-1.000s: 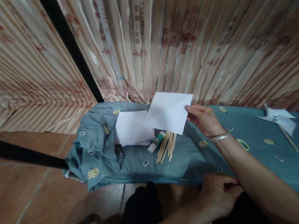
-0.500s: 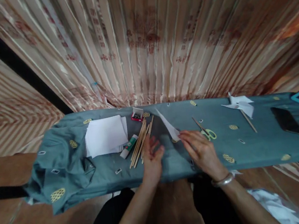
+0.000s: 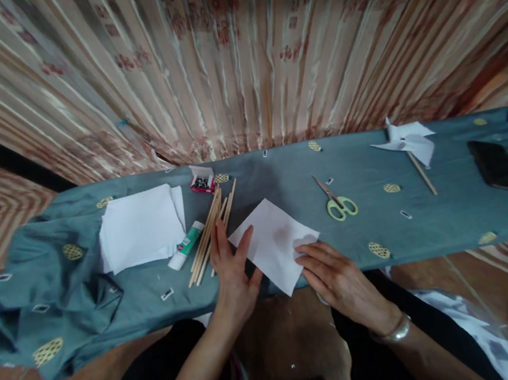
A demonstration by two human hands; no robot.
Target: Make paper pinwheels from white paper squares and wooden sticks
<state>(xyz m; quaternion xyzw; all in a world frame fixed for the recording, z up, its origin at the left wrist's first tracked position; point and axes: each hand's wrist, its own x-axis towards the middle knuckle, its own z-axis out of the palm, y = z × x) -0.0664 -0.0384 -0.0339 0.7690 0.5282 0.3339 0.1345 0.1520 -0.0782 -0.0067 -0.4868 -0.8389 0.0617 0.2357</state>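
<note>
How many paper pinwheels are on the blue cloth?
1. The paper pinwheel lies at the far right of the blue cloth, beside the black phone. Others may be out of view.

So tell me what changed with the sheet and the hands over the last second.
The right hand brought the single white sheet down from the air; it now lies flat on the blue cloth. The left hand came up from the lap and now presses the sheet's left edge; the right hand rests on its right corner. The paper stack, glue stick, sticks and scissors stayed put.
</note>
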